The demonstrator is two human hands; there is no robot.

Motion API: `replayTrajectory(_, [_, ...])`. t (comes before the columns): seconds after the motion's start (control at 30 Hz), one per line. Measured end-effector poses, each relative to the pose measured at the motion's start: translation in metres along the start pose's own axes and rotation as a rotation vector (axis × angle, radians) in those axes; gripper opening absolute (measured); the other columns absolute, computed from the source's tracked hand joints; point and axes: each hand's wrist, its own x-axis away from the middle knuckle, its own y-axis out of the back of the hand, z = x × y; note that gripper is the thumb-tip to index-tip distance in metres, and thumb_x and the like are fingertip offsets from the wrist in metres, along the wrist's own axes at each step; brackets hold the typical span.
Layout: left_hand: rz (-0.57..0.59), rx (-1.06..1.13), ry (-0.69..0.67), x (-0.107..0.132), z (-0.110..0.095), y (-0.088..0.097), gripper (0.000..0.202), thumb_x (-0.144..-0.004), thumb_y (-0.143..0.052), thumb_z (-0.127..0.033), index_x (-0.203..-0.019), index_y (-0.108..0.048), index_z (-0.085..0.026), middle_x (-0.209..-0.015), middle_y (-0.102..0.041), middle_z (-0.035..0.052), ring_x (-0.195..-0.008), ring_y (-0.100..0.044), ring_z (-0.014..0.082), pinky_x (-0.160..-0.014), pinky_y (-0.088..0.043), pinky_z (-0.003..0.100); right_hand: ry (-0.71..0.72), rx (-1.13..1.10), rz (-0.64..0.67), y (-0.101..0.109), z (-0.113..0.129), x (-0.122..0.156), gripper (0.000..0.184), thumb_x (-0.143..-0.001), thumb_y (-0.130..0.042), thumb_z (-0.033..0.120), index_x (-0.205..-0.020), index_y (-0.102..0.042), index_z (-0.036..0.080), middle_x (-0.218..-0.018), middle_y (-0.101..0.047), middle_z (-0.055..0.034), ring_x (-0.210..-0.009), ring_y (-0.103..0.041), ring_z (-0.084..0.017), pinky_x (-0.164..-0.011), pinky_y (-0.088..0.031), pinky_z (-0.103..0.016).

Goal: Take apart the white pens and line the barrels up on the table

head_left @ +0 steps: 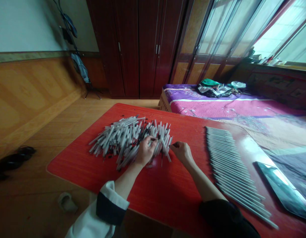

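Left-centre of the red table [160, 188], a loose pile of pale sticks [124, 134], part-hidden by the left hand [145, 152], fingers curled; right hand [182, 152] pinched near table middle, holdings indeterminable for both; stick row [232, 168] and dark-screened device [283, 188] along table's right, bed [212, 107] beyond.

1 stick pile [125, 135], 1 stick row [231, 168]
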Motion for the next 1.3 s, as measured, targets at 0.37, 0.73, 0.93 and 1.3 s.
replayTrajectory(0.37, [0.263,-0.391,-0.269,0.013,0.002,-0.012,0.022,-0.078,-0.059,-0.025,-0.097,-0.068,-0.027,-0.098,-0.062,0.0087,-0.102,-0.049,0.0282,-0.100,-0.026,0.044,0.045,0.109,0.051,-0.009,-0.003,0.020,0.028,-0.073,-0.054,0.043,-0.067,-0.065,0.018,-0.066,-0.065,-0.0073,-0.065,-0.060,-0.020,-0.052,-0.036,-0.025])
replayTrajectory(0.73, [0.247,-0.515,-0.295,0.013,0.005,-0.008,0.019,-0.078,-0.058,-0.022,-0.094,-0.068,-0.025,-0.088,-0.068,0.0069,-0.101,-0.056,0.0257,-0.107,-0.014,0.053,0.258,-0.490,0.055,-0.004,-0.016,0.013,0.039,-0.082,-0.045,0.044,-0.072,-0.066,0.012,-0.061,-0.059,-0.0035,-0.054,-0.050,-0.013,-0.050,-0.038,-0.024])
replayTrajectory(0.93, [0.134,-1.069,-0.563,0.011,0.005,-0.006,0.017,-0.085,-0.050,-0.020,-0.097,-0.062,-0.018,-0.082,-0.068,0.0027,-0.082,-0.060,0.0173,-0.103,-0.026,0.048,0.378,0.069,-0.229,-0.005,-0.034,0.005,0.027,-0.086,-0.044,0.029,-0.090,-0.069,0.020,-0.098,-0.063,-0.0076,-0.094,-0.050,-0.021,-0.075,-0.042,-0.030])
replayTrajectory(1.3, [0.120,-1.104,-0.516,0.009,0.010,-0.007,0.016,-0.088,-0.045,-0.024,-0.092,-0.059,-0.017,-0.080,-0.067,0.0029,-0.079,-0.062,0.0163,-0.100,-0.033,0.044,0.513,0.382,-0.114,-0.002,-0.025,0.013,0.024,-0.084,-0.047,0.024,-0.096,-0.068,0.022,-0.117,-0.055,-0.0100,-0.105,-0.042,-0.025,-0.082,-0.039,-0.033])
